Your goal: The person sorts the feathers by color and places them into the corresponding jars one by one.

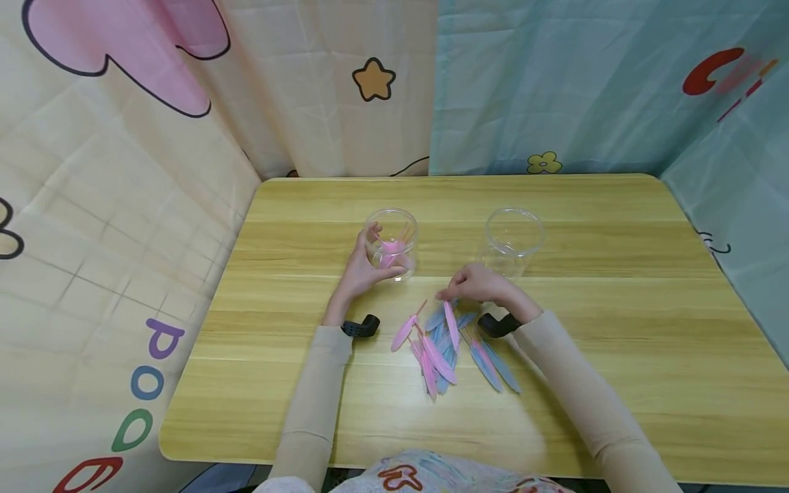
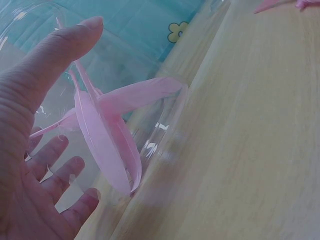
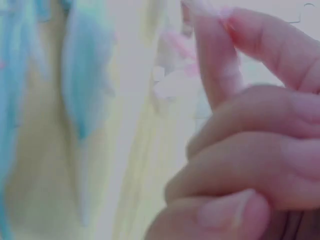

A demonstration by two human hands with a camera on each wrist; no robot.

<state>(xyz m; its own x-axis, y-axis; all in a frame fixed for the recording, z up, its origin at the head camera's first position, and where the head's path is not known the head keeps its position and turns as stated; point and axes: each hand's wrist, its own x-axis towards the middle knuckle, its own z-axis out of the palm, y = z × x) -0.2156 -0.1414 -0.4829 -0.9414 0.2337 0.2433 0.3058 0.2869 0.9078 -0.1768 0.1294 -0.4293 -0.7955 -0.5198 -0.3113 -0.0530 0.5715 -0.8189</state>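
My left hand (image 1: 360, 274) holds a clear plastic cup (image 1: 416, 231), its thumb and fingers around opposite sides. Several pink feathers (image 2: 102, 135) lie crossed inside that cup in the left wrist view. To the right, my right hand (image 1: 479, 282) pinches the quill of a pink feather (image 1: 452, 327) between thumb and forefinger, over a loose pile. The pile mixes blue feathers (image 1: 442, 342) with pink feathers (image 1: 436, 357) in front of both hands. In the right wrist view, the pinching fingertips are blurred and the other fingers are curled toward the palm.
A second clear cup (image 1: 540, 239) stands behind my right hand, its lower part overlapped by the hand. Blue feathers (image 1: 502, 363) fan out under the right wrist. The wooden table (image 1: 616, 274) meets printed curtains (image 1: 542, 89) at its back and sides.
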